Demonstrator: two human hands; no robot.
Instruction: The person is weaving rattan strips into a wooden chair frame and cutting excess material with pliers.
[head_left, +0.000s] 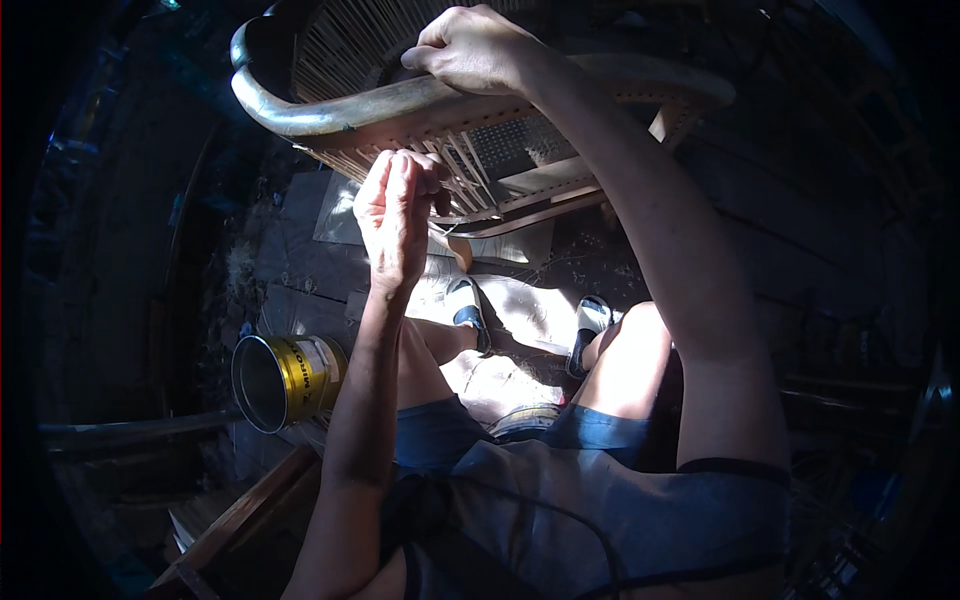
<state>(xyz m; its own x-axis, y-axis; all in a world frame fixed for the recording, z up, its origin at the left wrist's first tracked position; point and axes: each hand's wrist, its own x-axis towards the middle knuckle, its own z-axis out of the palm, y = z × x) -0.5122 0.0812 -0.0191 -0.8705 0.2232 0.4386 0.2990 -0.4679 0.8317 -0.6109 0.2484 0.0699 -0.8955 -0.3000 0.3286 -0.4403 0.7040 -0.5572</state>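
In front of me a curved wooden chair frame point(330, 117) carries rows of thin cane strips point(462, 172) strung below its top rail, with a fine open mesh panel point(510, 143) beyond them. My left hand point(393, 215) is raised against the strips just under the rail. Its fingers are pressed together, and whatever lies between them is hidden. Over the top of the rail my right hand point(478, 48) is bent with its fingers curled into a pinch on the far side. What it grips there is too small or hidden to name.
A yellow metal bucket point(290, 380) lies on its side to the left of my knees. Wooden boards point(235, 520) lean at the lower left. My shoes point(590, 325) rest on the sunlit floor beneath the chair frame, and deep shadow covers both sides.
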